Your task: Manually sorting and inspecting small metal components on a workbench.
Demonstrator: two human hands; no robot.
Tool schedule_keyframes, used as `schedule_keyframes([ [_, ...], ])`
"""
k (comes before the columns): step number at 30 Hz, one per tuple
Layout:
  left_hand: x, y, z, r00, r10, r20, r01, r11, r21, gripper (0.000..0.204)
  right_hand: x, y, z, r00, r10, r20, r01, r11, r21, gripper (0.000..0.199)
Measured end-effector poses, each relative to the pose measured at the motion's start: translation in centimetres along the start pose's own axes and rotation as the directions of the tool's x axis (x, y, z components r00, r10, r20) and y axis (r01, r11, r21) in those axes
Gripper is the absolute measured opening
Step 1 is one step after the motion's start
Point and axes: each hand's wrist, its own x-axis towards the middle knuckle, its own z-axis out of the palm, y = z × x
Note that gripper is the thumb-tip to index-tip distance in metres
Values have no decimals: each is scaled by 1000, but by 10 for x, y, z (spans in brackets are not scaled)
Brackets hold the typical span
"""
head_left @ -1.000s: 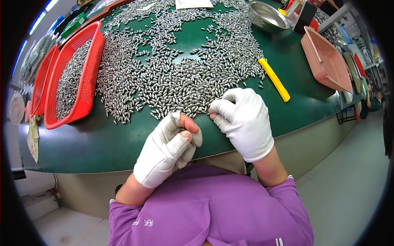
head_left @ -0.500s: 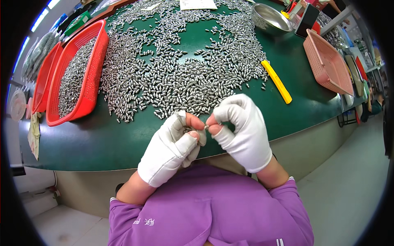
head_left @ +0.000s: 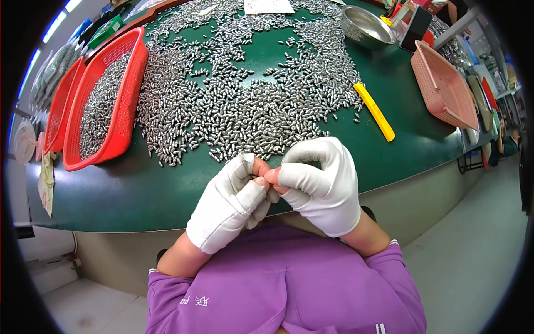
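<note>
My left hand [head_left: 229, 200] and my right hand [head_left: 322, 186] wear white gloves that leave some fingertips bare. They meet at the table's near edge, thumbs and forefingers pinched and touching. Whatever lies between the fingertips is hidden now; half a second ago a small metal part showed in the right pinch. The left hand's other fingers curl beneath, and their contents cannot be seen. Just beyond spreads a wide heap of small silvery metal parts [head_left: 261, 111], short and bullet-shaped, on the green tabletop [head_left: 183, 192].
At left, a red plastic basket [head_left: 139, 72] holds more such parts, with another red basket [head_left: 55, 122] beside it. A yellow-handled tool [head_left: 375, 113] lies right of the heap. Farther right are a metal bowl [head_left: 370, 25], a phone-like black slab [head_left: 417, 26] and a pink basket [head_left: 445, 83].
My right hand has moved slightly left and toward me, bringing its fingertips against the left ones. The small metal part has gone out of sight between them. My left hand has barely moved.
</note>
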Motion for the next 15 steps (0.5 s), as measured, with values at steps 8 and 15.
schedule_keyframes([
  [8,-1,4,0,999,11,36,-5,987,-163,10,-10,21,-18,967,29,-252,-125,918,-377,19],
  [15,1,-3,-2,992,121,30,-113,975,-193,12,-9,19,-21,977,208,-46,-205,854,-478,13],
])
